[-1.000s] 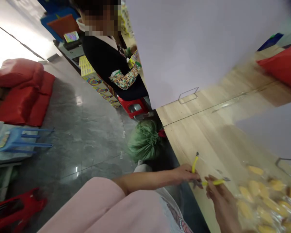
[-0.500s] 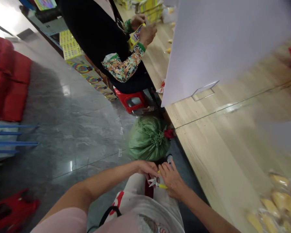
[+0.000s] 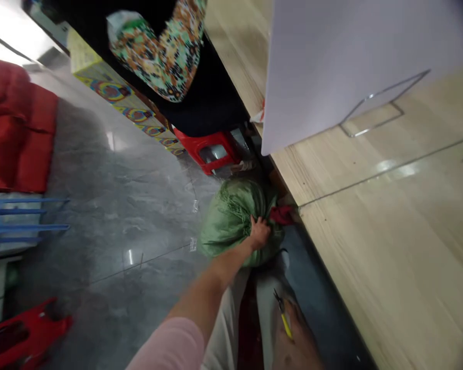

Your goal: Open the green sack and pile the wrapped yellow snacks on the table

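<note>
A full green woven sack (image 3: 226, 221) stands on the floor, its gathered top tied with loose green strands. My left hand (image 3: 259, 232) is on that gathered top, its fingers closed around the bunched material. Close to my right thigh, my right hand (image 3: 297, 329) holds small yellow-handled pliers (image 3: 284, 318), with their dark narrow jaws pointing up and away from me. The right fingers are partly blurred.
A wooden table (image 3: 339, 231) runs along my right, bearing a white upright board (image 3: 312, 77) on a wire stand. Ahead sits a person in a patterned sleeve (image 3: 162, 56) by a red stool (image 3: 208, 149). Yellow boxes (image 3: 116, 92) and red cushions (image 3: 27, 133) are to the left.
My left hand has moved from the pliers out to the sack's top and closed on it. The right hand has drawn back toward me with the pliers. The view has shifted.
</note>
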Demonstrator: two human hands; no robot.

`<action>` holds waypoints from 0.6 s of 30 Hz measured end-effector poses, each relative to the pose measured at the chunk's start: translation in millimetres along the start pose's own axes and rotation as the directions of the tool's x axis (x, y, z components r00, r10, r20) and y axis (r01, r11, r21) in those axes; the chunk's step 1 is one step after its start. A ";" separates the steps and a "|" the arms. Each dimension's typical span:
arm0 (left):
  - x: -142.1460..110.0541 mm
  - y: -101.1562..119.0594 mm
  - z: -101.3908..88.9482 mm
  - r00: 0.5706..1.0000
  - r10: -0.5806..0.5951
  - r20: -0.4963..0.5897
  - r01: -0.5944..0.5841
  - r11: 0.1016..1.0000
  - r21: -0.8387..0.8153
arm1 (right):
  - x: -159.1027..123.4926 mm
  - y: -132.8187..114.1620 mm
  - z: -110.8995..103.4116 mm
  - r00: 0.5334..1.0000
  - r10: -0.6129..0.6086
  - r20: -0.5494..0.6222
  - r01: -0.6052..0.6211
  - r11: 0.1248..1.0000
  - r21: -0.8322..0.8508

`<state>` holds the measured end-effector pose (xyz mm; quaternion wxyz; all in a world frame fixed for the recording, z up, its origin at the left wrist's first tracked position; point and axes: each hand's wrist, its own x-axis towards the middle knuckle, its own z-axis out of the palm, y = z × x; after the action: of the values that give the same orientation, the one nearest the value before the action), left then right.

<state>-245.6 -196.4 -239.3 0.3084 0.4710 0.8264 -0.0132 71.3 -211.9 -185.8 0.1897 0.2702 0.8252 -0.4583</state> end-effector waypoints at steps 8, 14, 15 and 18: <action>-53.7 -50.4 23.2 0.967 -0.098 -0.234 0.073 0.991 -0.110 | 50.1 -29.0 9.5 0.991 0.086 -0.102 -0.052 0.953 0.300; -36.8 -52.6 48.4 0.894 -0.250 -0.372 0.228 0.968 -0.104 | 110.4 -43.4 0.7 0.963 0.268 0.011 -0.188 0.644 0.742; -38.2 -54.7 51.9 0.896 -0.234 -0.377 0.212 0.972 -0.099 | 124.2 -47.3 -1.6 0.952 0.299 0.066 -0.229 0.553 0.801; -47.4 -66.1 60.3 0.910 -0.159 -0.382 0.133 0.987 -0.094 | 167.3 -59.3 -4.3 0.924 0.301 0.238 -0.336 0.335 0.880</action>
<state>-250.3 -288.6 -281.1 0.1520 0.3908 0.9039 0.0844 -96.5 -188.4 -238.7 0.1108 0.4771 0.3699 -0.7895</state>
